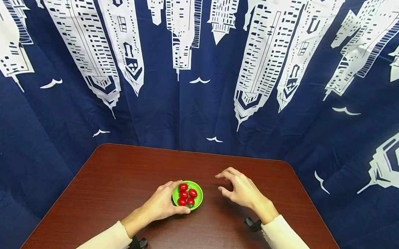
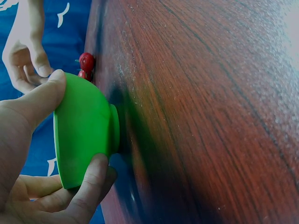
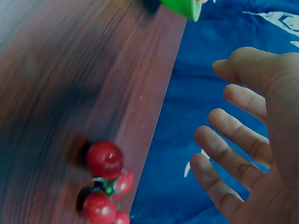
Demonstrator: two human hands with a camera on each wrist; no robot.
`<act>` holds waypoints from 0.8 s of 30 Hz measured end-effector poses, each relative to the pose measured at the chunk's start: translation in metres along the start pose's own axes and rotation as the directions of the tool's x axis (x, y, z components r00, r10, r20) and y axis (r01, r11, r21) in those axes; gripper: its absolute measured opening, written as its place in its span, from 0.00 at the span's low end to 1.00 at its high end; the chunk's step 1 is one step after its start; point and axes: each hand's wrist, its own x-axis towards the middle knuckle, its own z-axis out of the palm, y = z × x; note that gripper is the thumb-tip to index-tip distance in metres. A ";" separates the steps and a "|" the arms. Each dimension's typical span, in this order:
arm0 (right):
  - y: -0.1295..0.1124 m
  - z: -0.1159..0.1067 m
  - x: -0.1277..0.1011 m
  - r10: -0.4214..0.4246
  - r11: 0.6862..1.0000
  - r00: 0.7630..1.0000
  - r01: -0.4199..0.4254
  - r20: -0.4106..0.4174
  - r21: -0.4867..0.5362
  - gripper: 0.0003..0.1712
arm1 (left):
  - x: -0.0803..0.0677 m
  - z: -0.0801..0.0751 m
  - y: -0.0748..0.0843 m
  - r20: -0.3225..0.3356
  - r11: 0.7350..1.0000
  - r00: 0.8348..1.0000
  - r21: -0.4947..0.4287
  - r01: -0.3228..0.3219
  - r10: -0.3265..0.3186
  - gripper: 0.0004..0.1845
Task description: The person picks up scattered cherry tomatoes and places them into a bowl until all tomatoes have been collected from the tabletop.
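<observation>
The left hand (image 1: pixel 162 205) grips the green bowl (image 1: pixel 197 201) near the tabletop's (image 1: pixel 118 180) front edge, thumb and fingers (image 2: pixel 93 175) curled round its rim. Five tomatoes (image 1: pixel 185 194) already lie in the bowl. The right hand (image 1: pixel 241 190) hovers with fingers (image 3: pixel 231 156) spread and empty over loose tomatoes (image 3: pixel 105 161) toward the far right. Three, perhaps four, remain out, so roughly half looks done.
</observation>
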 end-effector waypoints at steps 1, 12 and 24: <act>0.002 0.000 -0.001 0.004 1.000 1.000 -0.004 -0.001 -0.003 0.24 | 0.000 0.000 0.000 0.002 1.000 1.000 0.000 0.003 -0.003 0.60; 0.027 -0.006 -0.017 0.049 0.999 0.999 -0.049 -0.007 0.008 0.25 | -0.001 -0.001 0.000 0.004 1.000 1.000 -0.006 -0.010 0.010 0.60; 0.051 -0.008 -0.034 0.143 0.989 0.989 -0.144 0.032 0.041 0.31 | -0.002 -0.002 0.001 0.003 1.000 1.000 -0.016 -0.004 0.004 0.60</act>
